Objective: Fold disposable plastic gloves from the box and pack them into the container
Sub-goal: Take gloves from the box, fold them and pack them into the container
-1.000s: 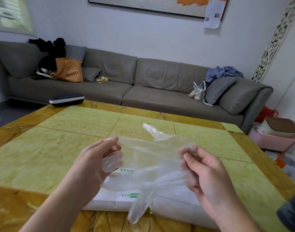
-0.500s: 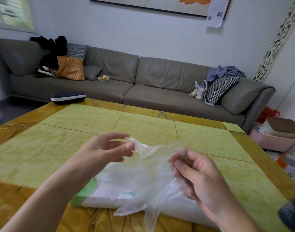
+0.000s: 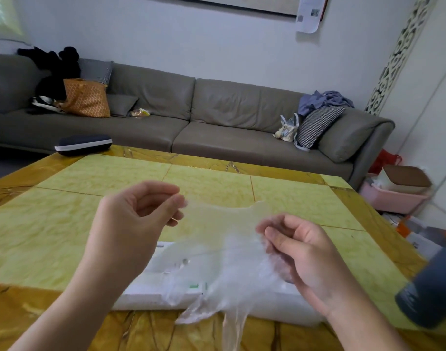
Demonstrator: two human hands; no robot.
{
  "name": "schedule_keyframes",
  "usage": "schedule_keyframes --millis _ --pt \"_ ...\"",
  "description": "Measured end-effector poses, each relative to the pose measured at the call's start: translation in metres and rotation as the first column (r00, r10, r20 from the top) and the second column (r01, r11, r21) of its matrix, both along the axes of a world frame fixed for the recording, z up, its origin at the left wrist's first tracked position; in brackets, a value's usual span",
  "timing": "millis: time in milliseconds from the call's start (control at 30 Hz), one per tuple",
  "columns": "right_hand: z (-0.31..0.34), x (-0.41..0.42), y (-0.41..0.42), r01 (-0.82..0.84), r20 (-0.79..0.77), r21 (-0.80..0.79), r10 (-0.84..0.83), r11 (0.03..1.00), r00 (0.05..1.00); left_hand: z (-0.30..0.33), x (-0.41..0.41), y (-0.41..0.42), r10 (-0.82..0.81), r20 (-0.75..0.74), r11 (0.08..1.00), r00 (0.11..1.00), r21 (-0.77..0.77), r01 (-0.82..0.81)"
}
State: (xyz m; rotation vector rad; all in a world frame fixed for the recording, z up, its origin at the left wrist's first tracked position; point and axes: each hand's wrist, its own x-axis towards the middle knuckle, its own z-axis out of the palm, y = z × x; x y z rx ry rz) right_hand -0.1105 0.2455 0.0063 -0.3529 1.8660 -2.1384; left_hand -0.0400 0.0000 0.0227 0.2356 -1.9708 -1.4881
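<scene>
Two hands pinching one clear glove (image 3: 224, 239), left grip (image 3: 130, 219) at its upper edge, right grip (image 3: 300, 252) bunching its side, above the box (image 3: 151, 292).

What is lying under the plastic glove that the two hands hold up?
Under the plastic glove lies the white glove box on the yellow table. The film blurs its green print, and the box opening is hidden.

You have one view only, from a wide-angle camera worn on your head. It faces forward and slightly down across the yellow table (image 3: 65, 224) toward the grey sofa (image 3: 191, 127) and the wall behind. Your hands sit close, low in the frame. Straight edges bow near the borders.
</scene>
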Motion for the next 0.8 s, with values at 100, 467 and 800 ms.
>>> schedule_keyframes --millis 100,467,800 --pt "0.004 -0.012 0.024 0.141 0.052 -0.041 -0.139 0.989 0.989 0.016 0.012 0.016 0.122 -0.172 0.930 0.978 -0.324 -0.173" --pt "-0.033 -0.031 0.056 0.422 -0.173 0.477 -0.388 0.771 0.905 -0.031 -0.048 0.137 -0.012 0.591 0.514 0.807 -0.689 0.512" --pt "-0.015 -0.017 0.063 0.402 -0.371 0.879 -0.162 0.255 0.914 -0.036 -0.072 0.121 0.039 0.773 0.448 0.634 -0.581 0.680"
